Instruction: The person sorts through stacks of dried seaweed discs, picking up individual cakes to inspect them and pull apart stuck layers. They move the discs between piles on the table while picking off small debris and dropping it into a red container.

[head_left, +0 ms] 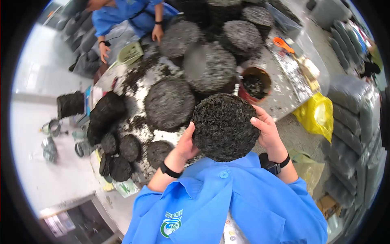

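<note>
Dried-seaweed cake (pixel 226 127), dark, round and rough-faced, is held up between two bare hands, in front of the blue shirt (pixel 203 207) and over the near side of the work table (pixel 280 97). The left hand (pixel 187 142) grips its left edge, thumb upright along the rim, the other fingers mostly hidden. The right hand (pixel 266 128) clasps the opposite edge, thumb tip on the upper face and fingers curled at the rim. Just beyond the cake stand larger round stacks (pixel 170 103), with a red bucket (pixel 269 86) holding dark scraps near the right hand. Smaller discs (pixel 130 148) lie to the left among loose crumbs. Orange-handled scissors (pixel 283 44) rest farther back, a yellow plastic bag (pixel 317 112) hangs at the right edge, and a co-worker (pixel 134 18) in blue reaches towards the far side, near a pale green scoop (pixel 130 53).
</note>
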{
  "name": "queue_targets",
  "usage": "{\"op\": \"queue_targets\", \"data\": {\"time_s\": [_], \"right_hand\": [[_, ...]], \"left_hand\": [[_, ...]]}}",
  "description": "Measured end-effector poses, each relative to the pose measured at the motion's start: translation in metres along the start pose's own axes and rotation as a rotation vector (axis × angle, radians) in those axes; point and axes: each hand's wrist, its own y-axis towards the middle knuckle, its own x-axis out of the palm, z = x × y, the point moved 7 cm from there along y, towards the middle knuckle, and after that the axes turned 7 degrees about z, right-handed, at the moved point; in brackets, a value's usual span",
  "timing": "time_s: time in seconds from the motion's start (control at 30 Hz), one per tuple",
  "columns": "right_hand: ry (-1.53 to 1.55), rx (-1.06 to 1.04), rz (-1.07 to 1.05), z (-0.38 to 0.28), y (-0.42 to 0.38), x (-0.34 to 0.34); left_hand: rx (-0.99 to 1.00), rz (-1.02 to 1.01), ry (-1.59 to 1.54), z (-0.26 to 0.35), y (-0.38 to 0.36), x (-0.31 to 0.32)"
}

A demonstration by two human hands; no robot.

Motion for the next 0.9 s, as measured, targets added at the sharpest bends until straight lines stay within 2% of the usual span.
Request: {"op": "queue_targets", "data": {"time_s": [0.03,0.07,0.13,0.2,0.27,0.3,0.37,0.47,0.53,0.67,0.73,0.77,0.83,0.9], "right_hand": [[-0.199,-0.114,-0.021,0.001,0.004,0.031],[-0.615,-0.358,0.066,0.001,0.004,0.058],[-1.327,-0.874,0.128,-0.011,-0.024,0.136],[-1.479,-1.023,-0.230,0.019,-0.048,0.203],[-1.540,-0.812,-0.536,0.080,-0.065,0.254],[-1.528,-0.794,-0.548,0.106,-0.067,0.270],[-1.517,-0.836,-0.564,0.151,-0.060,0.286],[-1.544,-0.921,-0.631,0.188,-0.063,0.314],[-1.429,-0.774,-0.639,0.204,-0.067,0.329],[-1.457,-0.807,-0.573,0.240,-0.072,0.342],[-1.415,-0.760,-0.591,0.242,-0.071,0.346],[-1.356,-0.716,-0.604,0.241,-0.069,0.346],[-1.328,-0.667,-0.624,0.238,-0.065,0.346],[-1.303,-0.621,-0.648,0.235,-0.061,0.343]], "left_hand": [[0.078,0.114,-0.045,0.003,-0.015,-0.017],[0.107,0.120,-0.048,0.006,-0.034,-0.029],[0.335,0.299,-0.065,0.019,-0.072,-0.064],[0.509,0.230,-0.029,0.046,-0.118,-0.063],[0.568,0.214,-0.086,0.061,-0.156,-0.078],[0.586,0.228,-0.108,0.063,-0.170,-0.094],[0.640,0.197,0.100,0.067,-0.189,-0.116],[0.683,0.118,0.034,0.079,-0.213,-0.136],[0.682,0.114,-0.049,0.074,-0.224,-0.162],[0.628,0.162,-0.190,0.076,-0.235,-0.201],[0.661,0.139,0.016,0.086,-0.247,-0.205],[0.661,0.132,0.008,0.089,-0.249,-0.206],[0.591,0.268,0.039,0.089,-0.249,-0.214],[0.569,0.208,-0.065,0.085,-0.247,-0.215]]}}
